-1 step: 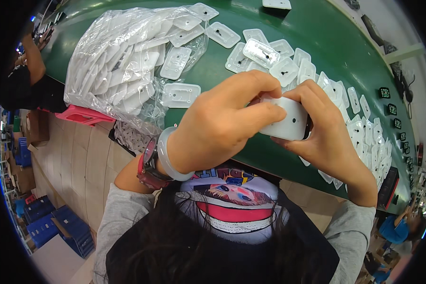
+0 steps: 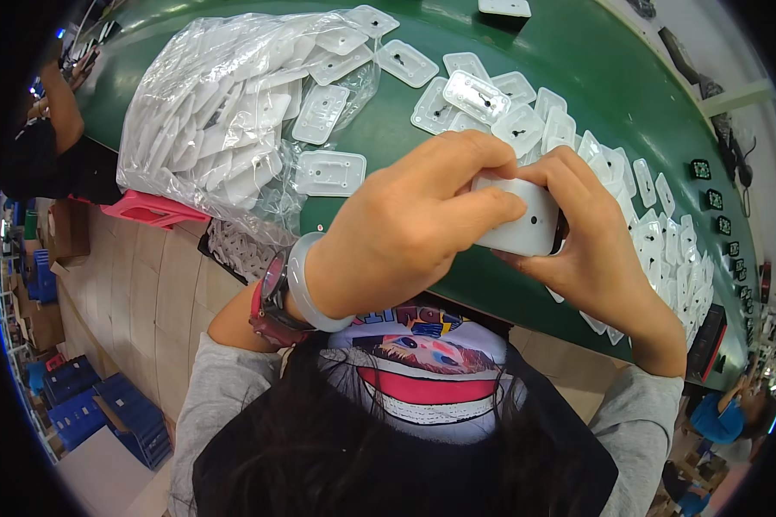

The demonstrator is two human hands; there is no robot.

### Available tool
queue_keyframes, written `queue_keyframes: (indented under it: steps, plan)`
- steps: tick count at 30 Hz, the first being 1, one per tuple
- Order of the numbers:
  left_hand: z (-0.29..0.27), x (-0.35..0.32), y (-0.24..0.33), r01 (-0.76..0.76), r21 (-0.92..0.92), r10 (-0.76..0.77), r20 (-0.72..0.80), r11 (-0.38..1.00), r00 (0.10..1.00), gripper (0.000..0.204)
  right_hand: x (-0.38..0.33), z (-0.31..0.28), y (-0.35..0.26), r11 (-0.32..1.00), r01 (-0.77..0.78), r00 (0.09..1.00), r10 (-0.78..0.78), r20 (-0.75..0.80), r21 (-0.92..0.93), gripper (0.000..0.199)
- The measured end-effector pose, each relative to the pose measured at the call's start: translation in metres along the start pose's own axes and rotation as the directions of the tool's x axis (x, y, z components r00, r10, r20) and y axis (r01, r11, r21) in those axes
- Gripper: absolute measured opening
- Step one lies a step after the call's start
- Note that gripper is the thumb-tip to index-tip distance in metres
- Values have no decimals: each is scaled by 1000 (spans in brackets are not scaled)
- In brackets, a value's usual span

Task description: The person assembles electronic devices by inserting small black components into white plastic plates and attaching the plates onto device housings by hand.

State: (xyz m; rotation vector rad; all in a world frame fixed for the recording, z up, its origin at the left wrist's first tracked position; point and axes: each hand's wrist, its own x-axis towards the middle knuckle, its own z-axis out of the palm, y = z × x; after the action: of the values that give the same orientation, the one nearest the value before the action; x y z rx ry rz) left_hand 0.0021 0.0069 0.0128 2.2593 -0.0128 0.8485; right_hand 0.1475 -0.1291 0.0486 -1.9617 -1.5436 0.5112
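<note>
- Head view: a white, rounded plastic case (image 2: 526, 231) is held over the glossy green tabletop (image 2: 444, 34), directly between the hands, neither being nearer.
- The left hand (image 2: 422, 215) pinches its left side, thumb on the face; the right hand (image 2: 591, 228) grips the right.
- Fingers hide which way its long axis runs.
</note>
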Motion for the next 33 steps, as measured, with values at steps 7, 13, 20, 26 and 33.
queue_keyframes:
  steps: [7, 13, 20, 26, 33]
  plan:
    - [11, -8, -4, 19, -269, -30, -36, 963, 999, 40, 0, 8, 7, 994, 112, 989, -113, -97, -18, 50]
    - [21, -18, 9, 370, -813, -434, 164, 449, 886, 57, -4, 16, -1, 987, 151, 978, -158, -137, -59, 53]
    - [23, -17, 7, 436, -752, -418, 234, 495, 878, 58, -7, 31, 0, 969, 224, 942, -242, -233, -104, 59]
    - [18, -16, 7, 496, -709, -449, 277, 501, 849, 56, -9, 28, 0, 975, 185, 963, -204, -176, -120, 65]
    - [14, -17, 1, 404, -774, -456, 169, 488, 874, 53, -10, 15, -6, 909, 8, 999, 11, -43, 417, 56]
